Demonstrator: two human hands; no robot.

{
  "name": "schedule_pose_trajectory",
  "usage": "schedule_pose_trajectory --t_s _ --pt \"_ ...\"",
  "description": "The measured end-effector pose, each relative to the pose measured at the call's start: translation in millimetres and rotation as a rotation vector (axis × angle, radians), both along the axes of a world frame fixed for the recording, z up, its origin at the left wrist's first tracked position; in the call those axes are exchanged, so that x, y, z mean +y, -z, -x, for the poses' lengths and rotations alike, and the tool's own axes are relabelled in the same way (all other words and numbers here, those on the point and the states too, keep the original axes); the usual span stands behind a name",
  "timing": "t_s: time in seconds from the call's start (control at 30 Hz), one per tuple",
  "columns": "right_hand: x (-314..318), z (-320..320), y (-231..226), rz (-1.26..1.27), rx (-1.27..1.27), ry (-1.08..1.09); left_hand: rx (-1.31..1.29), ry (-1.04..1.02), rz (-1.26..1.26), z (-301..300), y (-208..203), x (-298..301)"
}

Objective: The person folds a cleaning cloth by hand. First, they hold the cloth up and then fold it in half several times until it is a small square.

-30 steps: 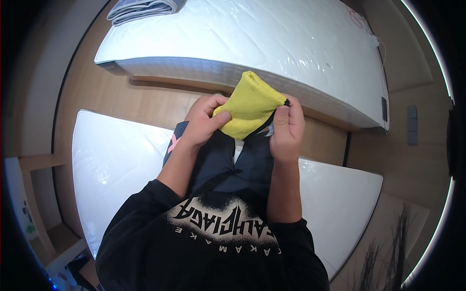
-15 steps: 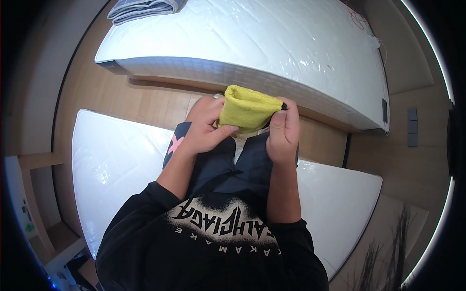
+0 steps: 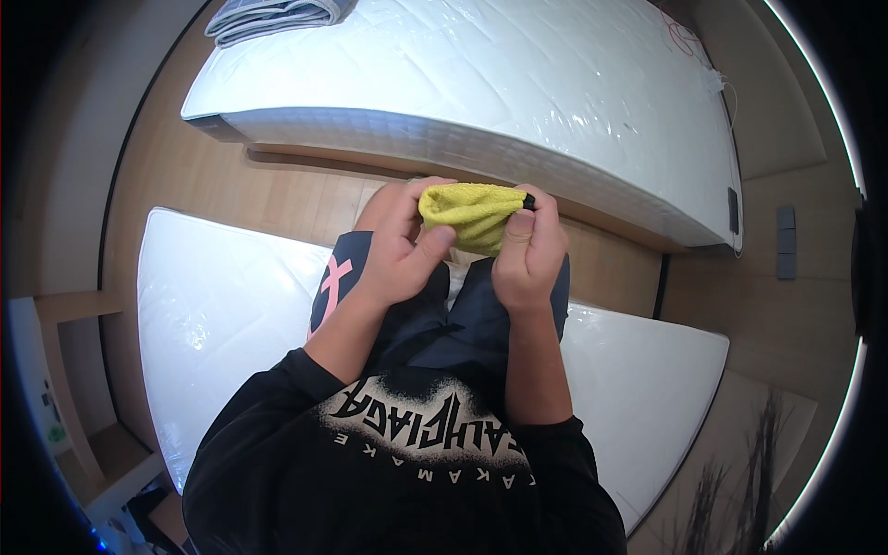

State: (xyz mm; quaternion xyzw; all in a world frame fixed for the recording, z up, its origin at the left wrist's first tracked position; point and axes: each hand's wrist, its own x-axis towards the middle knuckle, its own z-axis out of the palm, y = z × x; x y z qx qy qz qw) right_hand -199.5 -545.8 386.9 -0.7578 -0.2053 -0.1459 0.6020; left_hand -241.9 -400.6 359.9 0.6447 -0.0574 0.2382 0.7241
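Note:
Over my lap I hold a yellow-green fuzzy cloth piece (image 3: 474, 218), folded or rolled into a pouch-like shape with a rounded opening at its left end. My left hand (image 3: 401, 252) is closed on that left end, thumb on the near side and fingers behind. At the other end, my right hand (image 3: 531, 254) pinches the cloth beside a small black tab (image 3: 528, 202). Most of the fingers of both hands are hidden behind the cloth.
I sit on a white plastic-covered mattress (image 3: 236, 310). Ahead, across a strip of wood floor (image 3: 287, 192), stands another wrapped mattress (image 3: 444, 69) with a folded grey-blue blanket (image 3: 273, 20) on its far left. Shelving (image 3: 79, 310) is at the left.
The cloth's wide upright opening has collapsed and the piece is now flatter and more bunched. My right hand has moved slightly left and down, closer to my left hand.

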Motion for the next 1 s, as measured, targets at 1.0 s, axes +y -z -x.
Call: schedule_pose_trajectory --t_s 1.0 --pt "0 -11 2 0.279 -0.179 -0.052 0.081 -0.021 -0.752 -5 -18 26"
